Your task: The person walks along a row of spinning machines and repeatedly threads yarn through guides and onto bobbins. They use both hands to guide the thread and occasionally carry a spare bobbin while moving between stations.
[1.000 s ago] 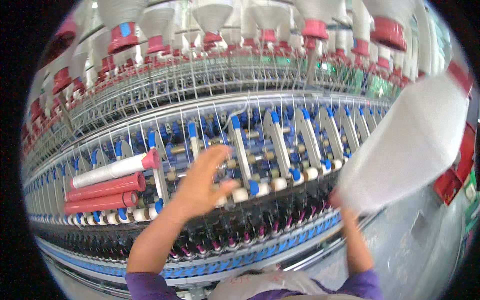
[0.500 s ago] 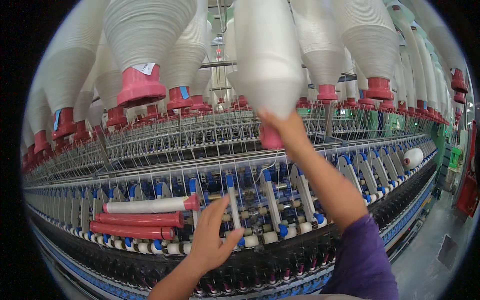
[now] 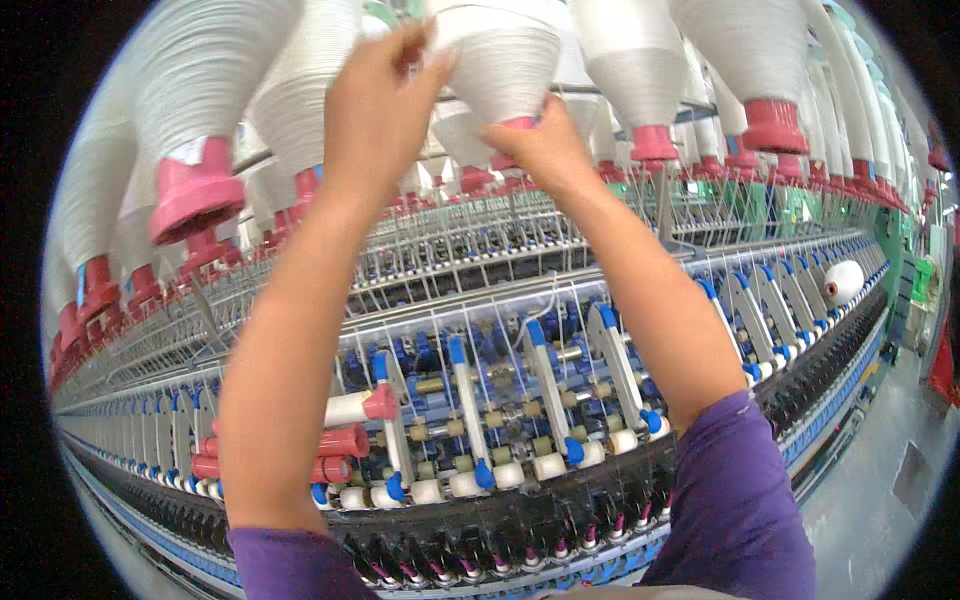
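A white roving bobbin [image 3: 500, 65] with a pink base hangs in the upper middle. My right hand [image 3: 548, 155] is wrapped round its lower end, thumb and fingers at the pink base. My left hand [image 3: 380, 110] is raised at the bobbin's left side, fingers half curled and thumb apart. I see nothing held in it, and whether its fingertips touch the roving I cannot tell. Below, a thin white roving bobbin [image 3: 350, 408] and red empty tubes [image 3: 345, 440] lie on the spinning frame [image 3: 500, 400], partly hidden behind my left forearm.
Full white bobbins [image 3: 190, 90] with pink bases hang on both sides, close to my arms. Grey drafting arms [image 3: 545, 385] with blue tips line the frame. A white spool [image 3: 843, 282] rests on the frame at the right. An aisle floor [image 3: 880, 500] runs along the right.
My left hand has risen from above the drafting arms to the hanging bobbin's side. My right hand and its bobbin are higher and slightly left. The view has shifted.
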Demonstrator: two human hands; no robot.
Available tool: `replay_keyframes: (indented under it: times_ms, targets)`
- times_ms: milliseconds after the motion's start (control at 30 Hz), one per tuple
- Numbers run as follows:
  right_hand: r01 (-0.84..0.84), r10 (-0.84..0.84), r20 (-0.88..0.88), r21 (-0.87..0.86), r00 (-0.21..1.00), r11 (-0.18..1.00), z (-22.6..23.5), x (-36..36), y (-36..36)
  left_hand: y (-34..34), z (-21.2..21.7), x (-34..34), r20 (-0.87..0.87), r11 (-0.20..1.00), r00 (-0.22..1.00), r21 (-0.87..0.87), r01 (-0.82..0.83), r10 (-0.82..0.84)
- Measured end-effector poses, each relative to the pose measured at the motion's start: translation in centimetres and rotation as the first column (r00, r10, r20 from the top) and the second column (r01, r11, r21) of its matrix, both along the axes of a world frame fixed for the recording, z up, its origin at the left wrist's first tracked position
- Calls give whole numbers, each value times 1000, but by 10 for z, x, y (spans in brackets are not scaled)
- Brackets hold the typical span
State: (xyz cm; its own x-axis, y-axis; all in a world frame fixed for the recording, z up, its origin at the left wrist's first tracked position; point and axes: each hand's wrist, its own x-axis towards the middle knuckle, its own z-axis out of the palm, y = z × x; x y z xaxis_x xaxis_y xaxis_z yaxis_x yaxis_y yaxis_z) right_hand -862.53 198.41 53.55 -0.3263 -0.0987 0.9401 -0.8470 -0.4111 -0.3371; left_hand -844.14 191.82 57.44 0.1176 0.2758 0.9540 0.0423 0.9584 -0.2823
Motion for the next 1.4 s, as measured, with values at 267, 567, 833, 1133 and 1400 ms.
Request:
replay_keyframes:
  times_ms: [267, 567, 833, 1133, 1400]
  targets:
    - [-27, 22, -67, -75, 998, 997, -8, -20, 38, 12, 88, -72, -318, 852, 893, -317, -416, 317]
    - [-521, 521, 206, -60, 828, 852, -4, 40, 73, -88, 95, -99, -27, 949, 982, 263, -174, 187]
    - [-225, 231, 136, -61, 963, 973, -6, 7, 47, -143, 96, -131, 142, 883, 937, 314, -349, 320]
    - [-749, 746, 276, -116, 606, 652, -101, -118, 30, -157, 26, -145, 53, 902, 908, 107, -418, 415]
    - [137, -354, 461, 439, 814, 888, -270, -153, -102, -154, -164, -248, 843, 702, 367, 533, -473, -393]
